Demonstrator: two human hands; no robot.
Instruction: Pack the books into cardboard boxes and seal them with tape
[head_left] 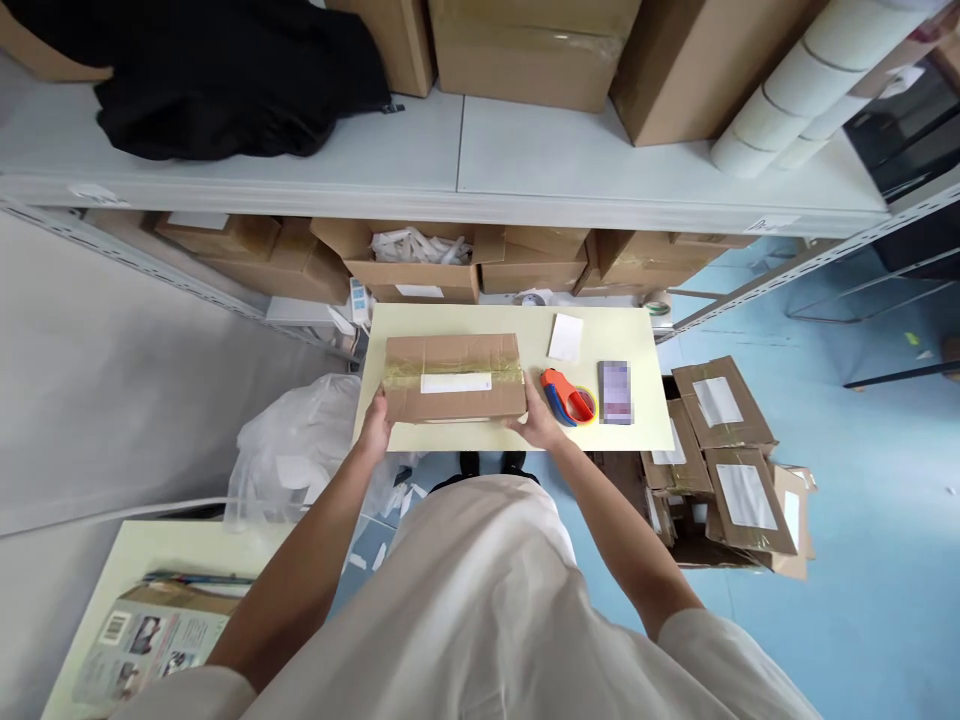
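A taped cardboard box (454, 405) with a white label strip (456, 382) on top sits on the pale yellow table (487, 437). Its left end is gripped by my left hand (375, 425), fingers curled at the side and partly hidden. My right hand (538, 420) holds the opposite end, thumb along the side and fingers near the lower front corner. Just right of that hand lies an orange and blue tape dispenser (564, 395) with a yellow-edged roll. Beyond it are a phone-like rectangle with a blurred face (615, 392) and a white card (565, 337).
Behind the table, a shelf (525, 165) carries cartons, a black garment (240, 80) and white rolls (810, 85). An open carton of white pieces (421, 246) stands below. Flattened boxes (720, 470) pile up at right; a clear plastic bag (292, 445) is at left.
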